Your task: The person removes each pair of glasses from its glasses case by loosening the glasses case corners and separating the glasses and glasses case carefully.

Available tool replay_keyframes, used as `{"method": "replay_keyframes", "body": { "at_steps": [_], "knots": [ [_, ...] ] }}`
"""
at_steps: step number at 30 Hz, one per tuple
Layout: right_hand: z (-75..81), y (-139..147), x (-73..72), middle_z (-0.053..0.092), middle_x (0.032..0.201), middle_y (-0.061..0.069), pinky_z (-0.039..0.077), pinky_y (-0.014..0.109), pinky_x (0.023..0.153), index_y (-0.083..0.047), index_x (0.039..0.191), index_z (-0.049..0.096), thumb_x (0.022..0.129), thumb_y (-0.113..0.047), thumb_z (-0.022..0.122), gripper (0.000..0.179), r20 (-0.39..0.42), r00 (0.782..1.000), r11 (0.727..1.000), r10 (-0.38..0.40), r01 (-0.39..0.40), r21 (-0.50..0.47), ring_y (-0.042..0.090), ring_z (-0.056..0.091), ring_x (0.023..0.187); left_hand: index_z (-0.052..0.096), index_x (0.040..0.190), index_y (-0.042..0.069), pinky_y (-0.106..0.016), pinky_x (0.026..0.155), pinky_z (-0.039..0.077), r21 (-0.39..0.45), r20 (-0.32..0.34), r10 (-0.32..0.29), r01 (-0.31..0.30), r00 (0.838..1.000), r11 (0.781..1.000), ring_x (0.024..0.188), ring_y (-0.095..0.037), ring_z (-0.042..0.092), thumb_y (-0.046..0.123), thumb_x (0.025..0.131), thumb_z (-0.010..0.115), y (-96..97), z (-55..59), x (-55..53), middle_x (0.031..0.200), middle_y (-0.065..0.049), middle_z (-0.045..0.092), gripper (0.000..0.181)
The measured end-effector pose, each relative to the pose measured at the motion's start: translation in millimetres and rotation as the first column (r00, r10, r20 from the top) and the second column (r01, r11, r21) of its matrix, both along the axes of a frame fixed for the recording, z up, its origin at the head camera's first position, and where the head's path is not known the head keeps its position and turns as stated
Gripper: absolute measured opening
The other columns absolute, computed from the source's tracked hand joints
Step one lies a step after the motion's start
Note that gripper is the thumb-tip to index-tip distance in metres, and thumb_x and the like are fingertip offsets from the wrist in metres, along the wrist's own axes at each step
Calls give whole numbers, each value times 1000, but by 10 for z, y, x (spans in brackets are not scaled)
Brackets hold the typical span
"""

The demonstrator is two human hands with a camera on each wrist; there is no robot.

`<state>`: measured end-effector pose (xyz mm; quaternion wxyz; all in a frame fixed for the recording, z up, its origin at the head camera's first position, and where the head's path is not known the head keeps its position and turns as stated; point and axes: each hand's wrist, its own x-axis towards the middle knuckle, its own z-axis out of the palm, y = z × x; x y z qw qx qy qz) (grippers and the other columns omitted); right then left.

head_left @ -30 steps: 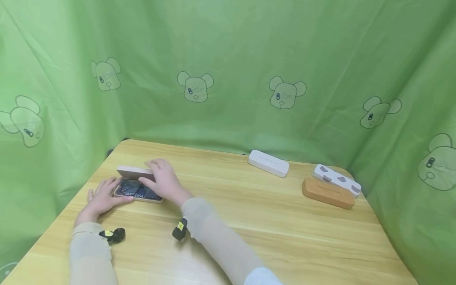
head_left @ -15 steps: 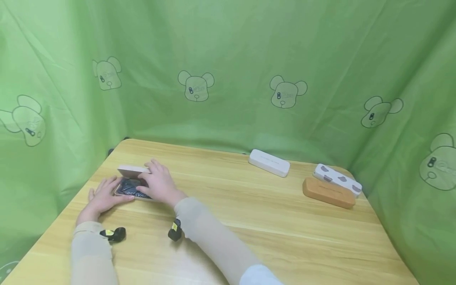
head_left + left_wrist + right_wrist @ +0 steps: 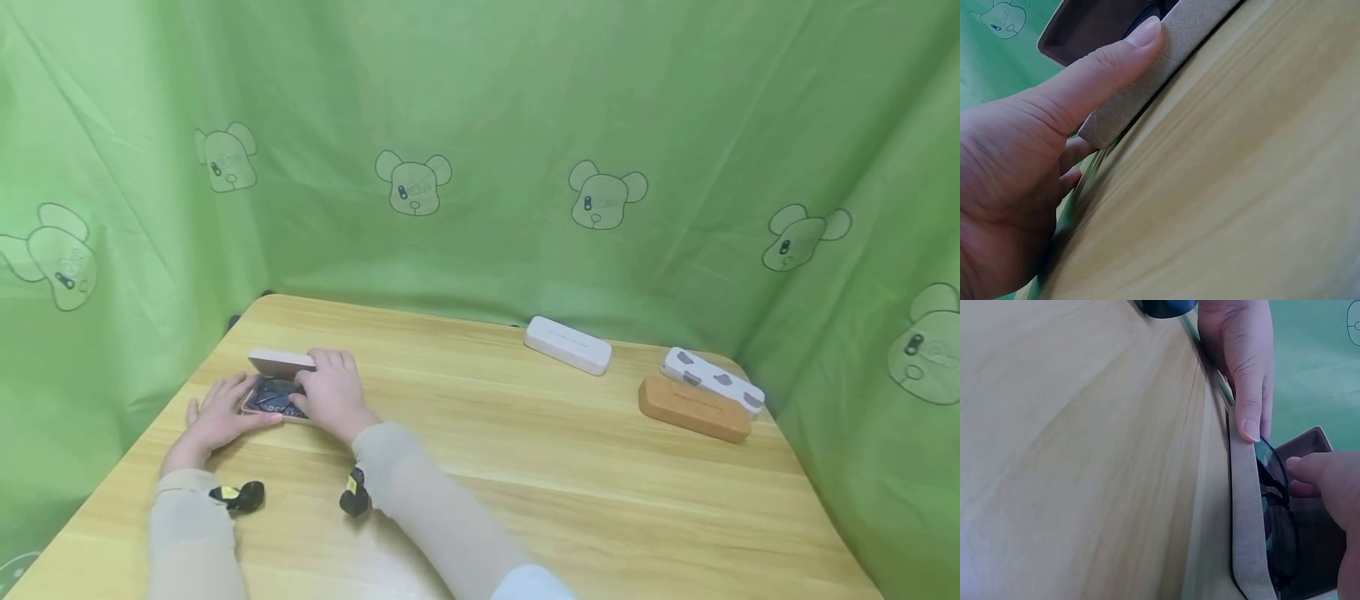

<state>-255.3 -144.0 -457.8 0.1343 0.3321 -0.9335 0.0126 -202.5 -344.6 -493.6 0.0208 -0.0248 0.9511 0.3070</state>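
Note:
An eyeglass case (image 3: pixel 279 364) stands open at the left of the table, its lid tilted up at the back. Dark-framed glasses (image 3: pixel 1287 500) lie inside, over a dark cloth (image 3: pixel 272 398) with white lettering. My left hand (image 3: pixel 219 417) grips the case's left end, thumb along the front wall and fingers around the far side. My right hand (image 3: pixel 333 392) holds the lid at its right part, with the thumb on the inner side above the glasses. The case's right end is hidden behind that hand.
A white case (image 3: pixel 567 344) lies at the table's back edge. On the right, an orange-brown case (image 3: pixel 693 408) sits in front of a white case with brown patches (image 3: pixel 708 375). A green curtain (image 3: pixel 480 242) hangs around the wooden table (image 3: pixel 570 500).
My right hand has slid left along the lid and over the case, covering more of its right end. My left hand and the other cases stay where they were.

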Motion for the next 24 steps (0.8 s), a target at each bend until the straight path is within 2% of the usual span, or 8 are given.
{"method": "replay_keyframes", "body": {
  "at_steps": [15, 24],
  "knots": [
    [-81, -63, -34, 51, 138, -7, 29, 34, 115, -35, 102, 72, 91, -51, 61, 23, -22, 998, 999, -53, 53, -3, 13, 45, 126, 21, 153, 4, -79, 105, -11, -7, 12, 11, -11, 1000, 1000, 142, -58, 3, 59, 79, 70, 12, 31, 8, 158, -32, 13, 104],
    [-64, -71, -25, 47, 143, -5, 26, 39, 120, -35, 103, 72, 91, -49, 61, 22, -3, 998, 998, -63, 63, -2, 16, 39, 136, 22, 154, 5, -79, 105, -11, -5, 12, 14, -14, 1000, 1000, 142, -58, 3, 59, 80, 70, 13, 23, 7, 158, -31, 12, 104]
  ]
}}
